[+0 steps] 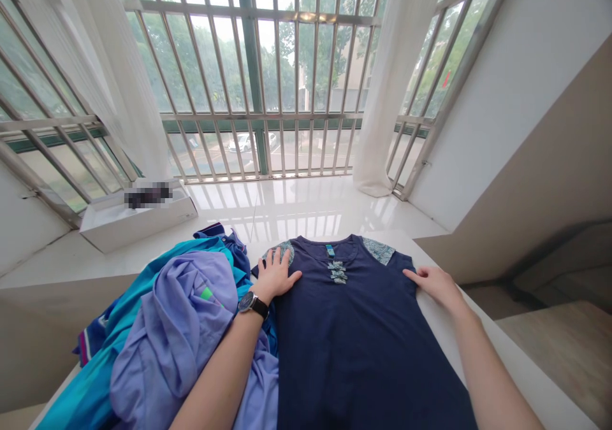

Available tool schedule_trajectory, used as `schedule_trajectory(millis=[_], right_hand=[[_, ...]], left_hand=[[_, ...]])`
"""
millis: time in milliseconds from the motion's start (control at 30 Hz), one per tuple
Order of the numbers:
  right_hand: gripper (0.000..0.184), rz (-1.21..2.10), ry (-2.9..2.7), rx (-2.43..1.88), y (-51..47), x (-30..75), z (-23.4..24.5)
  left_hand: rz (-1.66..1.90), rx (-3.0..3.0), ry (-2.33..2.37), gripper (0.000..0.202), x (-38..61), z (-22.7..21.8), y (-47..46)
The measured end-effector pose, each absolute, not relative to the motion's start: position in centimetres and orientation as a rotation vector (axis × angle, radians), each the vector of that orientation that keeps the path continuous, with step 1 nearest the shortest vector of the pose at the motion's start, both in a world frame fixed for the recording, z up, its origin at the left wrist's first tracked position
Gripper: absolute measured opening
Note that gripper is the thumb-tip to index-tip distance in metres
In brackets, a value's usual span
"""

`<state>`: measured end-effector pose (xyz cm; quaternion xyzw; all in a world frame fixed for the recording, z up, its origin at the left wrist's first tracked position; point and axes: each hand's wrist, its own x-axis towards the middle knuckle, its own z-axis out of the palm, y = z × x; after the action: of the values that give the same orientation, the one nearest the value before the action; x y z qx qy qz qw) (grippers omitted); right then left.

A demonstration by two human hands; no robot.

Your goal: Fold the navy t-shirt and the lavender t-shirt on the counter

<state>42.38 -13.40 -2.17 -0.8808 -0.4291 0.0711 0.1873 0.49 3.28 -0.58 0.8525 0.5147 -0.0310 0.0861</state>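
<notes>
Lighting: bright daylight through the barred window (268, 67) ahead.
Glare: bar reflections on the glossy white sill (306, 204); upper panes washed out.
Shadows: soft and faint; the navy shirt (354, 328) reads dark.
Focus: sharp throughout, except a pixelated patch on the white box (119, 223).
Distortion: wide-angle bending of bars and walls at the left and right edges.

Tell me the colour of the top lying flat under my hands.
The top is navy blue with teal patterned shoulder patches, head view.

Behind the left hand (275, 276) sits 1 black-strapped, dark-faced watch (252, 302); the 2 forearms are bare.
</notes>
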Motion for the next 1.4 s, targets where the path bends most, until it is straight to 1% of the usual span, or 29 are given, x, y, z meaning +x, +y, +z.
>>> schedule_trajectory(millis=[67,100,167,233,333,433,600,667,700,767,833,933,1067,1300,1400], right_hand=[[0.035,0.026,-1.11,-2.486,-13.2,42.1,-2.3],[0.033,-0.088,-1.08,-2.452,-13.0,41.6,-2.2],[0.034,-0.283,-1.124,-2.319,-12.4,40.1,-2.1],[0.037,-0.338,-1.289,-2.151,-11.4,38.1,-2.2],[0.05,-0.213,-1.596,-2.001,-10.0,35.2,-3.1],[0.062,-0.055,-1.813,-2.072,-9.3,33.9,-4.5],[0.064,0.034,-1.856,-2.221,-8.5,34.3,-5.1],[0.059,0.101,-1.826,-2.184,-7.7,34.3,-4.1],[0.053,0.113,-1.79,-2.133,-7.1,34.1,-3.5],[0.038,0.061,-1.676,-1.993,-5.7,32.9,-2.2],[0.032,-0.006,-1.576,-1.864,-4.2,30.9,-1.3],[0.03,0.041,-1.605,-1.831,-2.4,27.3,-1.3],[0.028,0.055,-1.668,-1.846,-1.8,24.3,-3.0],[0.031,0.091,-1.715,-1.72,-1.9,24.4,-4.1],[0.029,0.094,-1.719,-1.719,-1.9,24.5,-4.1]], left_hand=[[-0.09,2.532,1.557,0.085,0.5,-0.4,3.2],[-0.089,2.532,1.568,0.086,0.5,-0.3,3.2],[-0.056,2.563,1.578,0.084,0.7,-0.1,2.9],[0.02,2.627,1.559,0.08,1.0,0.1,2.6],[0.098,2.693,1.471,0.078,1.6,0.0,1.9],[0.018,2.63,1.427,0.087,1.9,-0.4,1.5],[-0.052,2.537,1.428,0.097,1.5,-0.7,1.8],[-0.041,2.518,1.424,0.098,1.3,-0.7,2.1],[-0.037,2.51,1.42,0.099,1.2,-0.6,2.2],[-0.037,2.502,1.413,0.1,1.1,-0.5,2.4],[-0.036,2.502,1.402,0.101,1.0,-0.4,2.4],[-0.022,2.511,1.387,0.103,0.9,-0.3,2.4],[-0.034,2.509,1.384,0.105,0.8,-0.3,2.4],[-0.063,2.514,1.388,0.104,1.1,-0.2,2.6],[-0.069,2.521,1.391,0.102,1.1,-0.2,2.5]])
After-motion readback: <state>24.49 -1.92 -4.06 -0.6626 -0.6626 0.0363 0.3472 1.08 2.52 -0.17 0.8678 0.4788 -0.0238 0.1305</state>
